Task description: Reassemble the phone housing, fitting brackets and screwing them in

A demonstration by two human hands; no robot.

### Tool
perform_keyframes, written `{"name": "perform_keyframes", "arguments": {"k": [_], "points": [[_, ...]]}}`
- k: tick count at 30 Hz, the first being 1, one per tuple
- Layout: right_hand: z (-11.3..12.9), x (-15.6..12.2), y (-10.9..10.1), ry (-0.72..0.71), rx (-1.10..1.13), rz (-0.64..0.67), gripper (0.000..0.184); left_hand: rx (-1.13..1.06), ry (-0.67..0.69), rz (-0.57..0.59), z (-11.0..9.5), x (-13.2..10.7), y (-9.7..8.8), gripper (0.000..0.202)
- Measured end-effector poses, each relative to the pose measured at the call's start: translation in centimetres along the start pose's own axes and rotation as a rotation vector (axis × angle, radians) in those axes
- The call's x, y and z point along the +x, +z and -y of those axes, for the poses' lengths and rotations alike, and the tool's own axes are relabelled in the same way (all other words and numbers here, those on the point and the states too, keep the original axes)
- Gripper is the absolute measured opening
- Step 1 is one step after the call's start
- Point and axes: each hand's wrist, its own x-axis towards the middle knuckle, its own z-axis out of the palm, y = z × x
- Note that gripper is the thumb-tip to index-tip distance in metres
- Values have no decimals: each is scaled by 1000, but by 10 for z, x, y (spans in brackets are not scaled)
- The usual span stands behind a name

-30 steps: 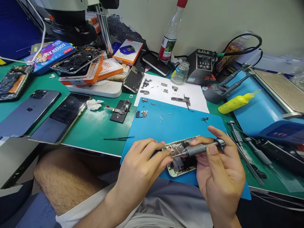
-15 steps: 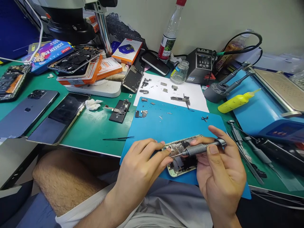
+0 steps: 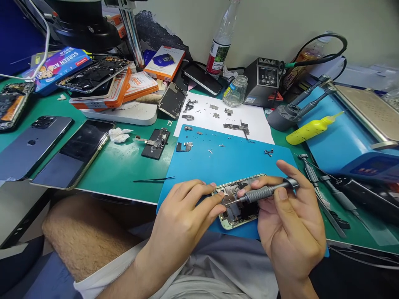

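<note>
An opened phone frame (image 3: 238, 214) with its insides showing lies on a blue mat (image 3: 224, 160) at the table's near edge. My left hand (image 3: 183, 216) rests on the frame's left end, fingers curled and pressed against it. My right hand (image 3: 289, 224) pinches a grey knurled screwdriver (image 3: 264, 192), held nearly level, its tip inside the frame near my left fingertips. Small screws and metal parts are scattered over the mat behind the frame.
A white sheet (image 3: 224, 116) holds more small parts. Two phones (image 3: 50, 151) lie face down and face up at the left, black tweezers (image 3: 154, 179) on the green mat. A yellow squeeze bottle (image 3: 311, 128), soldering station (image 3: 264, 83), glass jar (image 3: 235, 90) and blue machine (image 3: 349, 145) stand at the right.
The view has shifted slightly, so things sit a little higher in the picture. Both hands stay on the frame and screwdriver with hardly any movement.
</note>
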Motion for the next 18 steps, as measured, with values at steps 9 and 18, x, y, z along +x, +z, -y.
{"name": "perform_keyframes", "arguments": {"k": [9, 18], "points": [[0, 1, 1, 1, -14, -3, 33, -6, 11, 3, 1, -1, 0, 24], [-1, 0, 2, -23, -57, -6, 33, -4, -3, -23, 0, -1, 4, 18]]}}
